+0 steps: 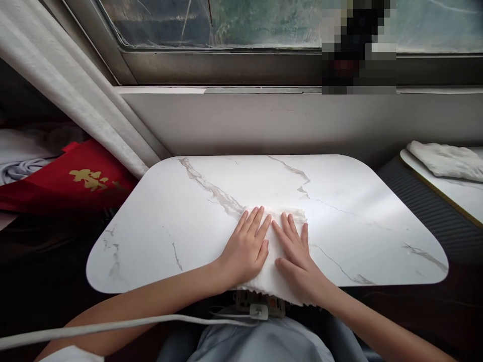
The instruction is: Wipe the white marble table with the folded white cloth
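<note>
A white cloth (pixel 273 254) lies flat on a white marble-patterned tabletop (pixel 151 211), its near edge hanging a little over the front edge of the table. My left hand (pixel 247 246) rests palm down on the cloth's left part, fingers stretched forward. On the cloth's right part lies my right hand (pixel 298 256), also palm down with its fingers spread. Both hands press on the cloth without gripping it, and a narrow strip of it shows between them.
A window (pixel 226 25) and its sill run behind the table. To the left are a curtain (pixel 75 75) and a red bag (pixel 86 176). At right, a folded white cloth (pixel 449 160) sits on another surface. A white cable (pixel 132 324) crosses below my left forearm.
</note>
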Available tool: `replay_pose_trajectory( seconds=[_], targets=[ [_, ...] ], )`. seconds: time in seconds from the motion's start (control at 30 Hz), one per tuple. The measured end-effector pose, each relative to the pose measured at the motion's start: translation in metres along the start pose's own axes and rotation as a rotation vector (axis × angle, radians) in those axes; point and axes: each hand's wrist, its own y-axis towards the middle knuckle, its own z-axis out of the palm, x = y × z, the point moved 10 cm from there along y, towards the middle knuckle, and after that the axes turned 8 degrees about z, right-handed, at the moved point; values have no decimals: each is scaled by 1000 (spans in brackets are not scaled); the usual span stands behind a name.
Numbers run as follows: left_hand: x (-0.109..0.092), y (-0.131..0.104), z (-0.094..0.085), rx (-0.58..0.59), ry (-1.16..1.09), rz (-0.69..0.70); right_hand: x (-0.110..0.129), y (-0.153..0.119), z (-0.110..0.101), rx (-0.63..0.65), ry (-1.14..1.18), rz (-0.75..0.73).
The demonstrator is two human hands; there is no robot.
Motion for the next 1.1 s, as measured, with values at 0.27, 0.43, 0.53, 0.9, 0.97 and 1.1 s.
replay_pose_trajectory(
  seconds=[0.27,0.43,0.53,0.9,0.97,1.1],
  targets=[
    [28,5,0,37,1,-103,2,42,-5,130,-123,16],
    [103,53,3,48,57,-227,1,127,-12,-74,-345,60],
    [153,88,0,20,87,-245,1,184,-16,-135,-393,69],
    [230,138,-5,-70,130,-295,-2,277,-31,-259,-382,18],
    [228,136,-5,-65,133,-293,0,274,-32,-283,-385,5],
    [217,126,-6,-37,145,-281,5,257,-28,-287,-401,14]
  ],
)
